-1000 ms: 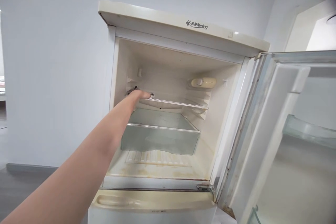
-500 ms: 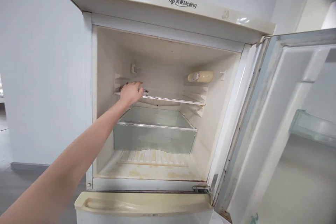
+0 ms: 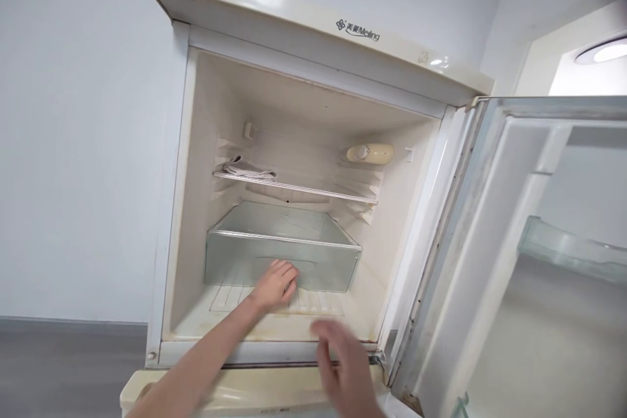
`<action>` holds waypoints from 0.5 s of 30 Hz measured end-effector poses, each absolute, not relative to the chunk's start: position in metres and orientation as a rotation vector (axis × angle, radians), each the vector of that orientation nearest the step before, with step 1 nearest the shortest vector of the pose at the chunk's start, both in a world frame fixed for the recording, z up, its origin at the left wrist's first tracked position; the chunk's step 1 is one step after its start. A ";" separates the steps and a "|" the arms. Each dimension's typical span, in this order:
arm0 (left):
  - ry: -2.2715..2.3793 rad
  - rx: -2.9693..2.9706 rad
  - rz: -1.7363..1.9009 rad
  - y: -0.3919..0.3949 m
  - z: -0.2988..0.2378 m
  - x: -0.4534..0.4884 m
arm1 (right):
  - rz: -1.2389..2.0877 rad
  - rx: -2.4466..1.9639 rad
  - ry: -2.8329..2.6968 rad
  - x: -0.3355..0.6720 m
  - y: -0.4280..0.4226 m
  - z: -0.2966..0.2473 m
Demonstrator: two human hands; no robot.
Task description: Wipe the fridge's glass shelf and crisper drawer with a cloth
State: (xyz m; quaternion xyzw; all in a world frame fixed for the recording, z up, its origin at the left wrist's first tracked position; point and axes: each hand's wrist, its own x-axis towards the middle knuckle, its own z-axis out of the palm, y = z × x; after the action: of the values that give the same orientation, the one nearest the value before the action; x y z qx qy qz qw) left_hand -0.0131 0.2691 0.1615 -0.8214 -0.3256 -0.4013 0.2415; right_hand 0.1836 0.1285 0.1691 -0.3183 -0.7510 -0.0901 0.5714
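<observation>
1. From where I stand, the grey folded cloth (image 3: 249, 170) lies at the left end of the glass shelf (image 3: 323, 191), let go and with no hand near it
2. Below it, the translucent crisper drawer (image 3: 230, 264) sits inside the open Meiling refrigerator (image 3: 294, 19); I'd keep any pull on it level and straight, so it doesn't skew against the side walls
3. The left hand (image 3: 277, 284) is at the middle of the drawer's front, fingers bent; I cannot tell whether they grip it or merely rest there, and I'd want them well hooked under the edge
4. The right hand (image 3: 343, 353), blurred, hangs nearer the wearer with thumb and fingers apart, holding nothing I can see; it would serve best spread to the drawer's right side, sharing the load
5. Half a second ago the left hand was up on the cloth; now the cloth lies alone on the shelf, that hand is down at the drawer, and the right hand has come into view
</observation>
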 end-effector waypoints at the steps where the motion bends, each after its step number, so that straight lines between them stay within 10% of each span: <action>1: -0.888 -2.261 -1.118 0.269 0.156 -0.011 | -0.227 -0.684 -1.793 0.177 0.143 0.201; 7: -1.089 -2.284 -1.305 0.273 0.144 -0.012 | -0.276 -0.635 -1.769 0.105 0.223 0.379; 15: -1.547 -2.263 -1.408 0.274 0.137 -0.024 | -0.010 -1.004 -2.137 -0.009 0.311 0.427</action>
State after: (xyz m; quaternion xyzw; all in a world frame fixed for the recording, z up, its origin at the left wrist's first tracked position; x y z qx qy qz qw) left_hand -0.0240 0.2744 0.1374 -0.7340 -0.5018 -0.4567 0.0296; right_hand -0.0088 0.3109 0.4272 -0.3934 -0.8370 -0.0039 0.3803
